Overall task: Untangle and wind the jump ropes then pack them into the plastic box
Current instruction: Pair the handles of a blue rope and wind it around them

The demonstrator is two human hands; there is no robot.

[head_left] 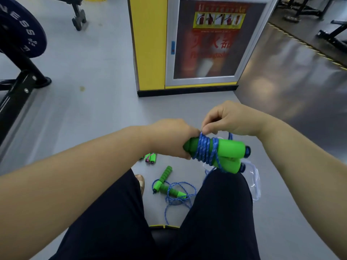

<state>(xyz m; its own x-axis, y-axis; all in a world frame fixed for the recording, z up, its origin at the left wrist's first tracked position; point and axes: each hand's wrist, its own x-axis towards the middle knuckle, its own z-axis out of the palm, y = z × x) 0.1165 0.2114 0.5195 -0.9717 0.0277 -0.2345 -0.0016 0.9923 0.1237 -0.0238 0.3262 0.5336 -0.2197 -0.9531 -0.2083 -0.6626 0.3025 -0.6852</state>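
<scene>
My left hand grips the ends of two green foam handles held side by side above my right thigh. Blue cord is wrapped several times round them. My right hand pinches the cord just above the wraps. A second jump rope with green handles and loose tangled blue cord lies on the floor between my legs. A third, wound with pink cord, lies further out on the floor. The clear plastic box stands on the floor beyond my right knee, mostly hidden by my leg.
A yellow-framed fire extinguisher cabinet stands straight ahead. A black weight rack with a plate is at the left. Gym equipment legs show at the far right. Grey floor lies between them.
</scene>
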